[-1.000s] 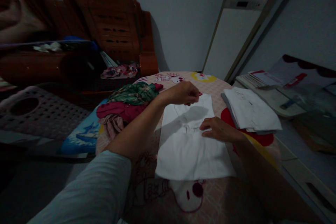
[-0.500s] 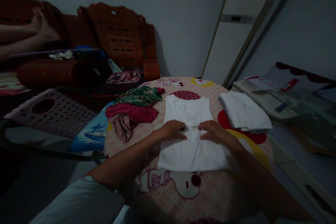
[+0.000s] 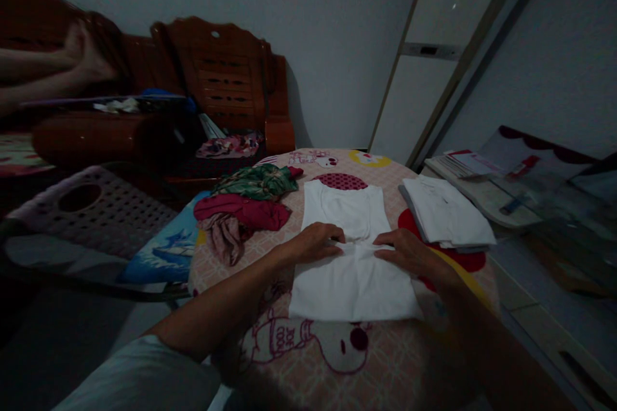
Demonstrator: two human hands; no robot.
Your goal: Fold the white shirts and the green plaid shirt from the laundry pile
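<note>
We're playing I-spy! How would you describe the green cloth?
Find the round, pink-covered table. On its left side lies a heap of clothes. The green patterned cloth is at the heap's far end, beside the dark pink piece; nothing else in the heap is green.

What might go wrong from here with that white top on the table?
The white sleeveless fabric top has a crease between the left hand and right hand; if they pull unevenly, it may skew.

The folded white garments lie close beside the right forearm, so a wide sweep might nudge them.

The loose green patterned cloth sits heaped near the table's edge and could slip off if bumped.
</note>
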